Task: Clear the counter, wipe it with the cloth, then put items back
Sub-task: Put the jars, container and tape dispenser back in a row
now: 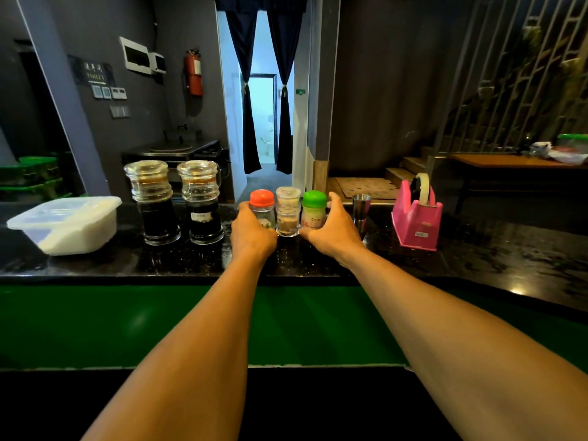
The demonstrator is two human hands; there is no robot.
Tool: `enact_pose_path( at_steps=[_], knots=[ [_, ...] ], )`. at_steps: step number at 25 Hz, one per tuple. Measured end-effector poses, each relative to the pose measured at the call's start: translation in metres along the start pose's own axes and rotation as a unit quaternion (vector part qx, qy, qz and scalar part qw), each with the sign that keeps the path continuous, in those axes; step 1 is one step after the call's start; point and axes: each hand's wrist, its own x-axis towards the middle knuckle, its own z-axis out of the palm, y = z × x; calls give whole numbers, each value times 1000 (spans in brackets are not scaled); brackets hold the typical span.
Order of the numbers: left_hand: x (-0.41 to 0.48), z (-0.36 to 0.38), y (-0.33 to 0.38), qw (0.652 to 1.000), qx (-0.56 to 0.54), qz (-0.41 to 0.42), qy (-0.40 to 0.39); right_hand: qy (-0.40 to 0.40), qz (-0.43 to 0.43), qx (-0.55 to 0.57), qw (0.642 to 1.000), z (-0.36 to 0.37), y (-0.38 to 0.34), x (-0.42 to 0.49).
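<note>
Three small shakers stand side by side on the black stone counter (477, 259): an orange-capped one (262, 203), a clear-capped one (288, 211) and a green-capped one (314, 206). My left hand (251, 232) curls around the orange-capped shaker from the left. My right hand (331, 230) curls around the green-capped shaker from the right. The clear shaker is squeezed between the two. No cloth is in view.
Two tall glass dispensers with dark liquid (156, 202) (203, 202) stand left of the shakers. A lidded white plastic tub (68, 224) sits at far left. A steel jigger (361, 211) and a pink tape dispenser (416, 214) stand to the right. A green ledge (95, 323) runs below the counter.
</note>
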Motion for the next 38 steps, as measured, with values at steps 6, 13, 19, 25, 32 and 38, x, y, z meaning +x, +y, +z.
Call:
enact_pose_path(
  at_steps=[6, 13, 19, 25, 32, 38],
  knots=[
    [1, 0, 1, 1000, -21, -10, -5, 161, -257, -132, 944, -9, -35, -6],
    [2, -1, -2, 1000, -25, -2, -9, 12, -146, -194, 970, -5, -56, 26],
    [3, 0, -2, 999, -37, -4, -8, -73, -122, -146, 979, -13, -62, 37],
    [5, 0, -5, 999, -44, -6, 2, -102, -108, -120, 982, -14, -60, 37],
    [8, 3, -7, 999, -38, -9, 23, -39, -133, -102, 985, -28, -50, 19],
    [-17, -19, -4, 998, -68, 5, 9, 22, -192, -124, 973, -51, -69, -7]
  ],
)
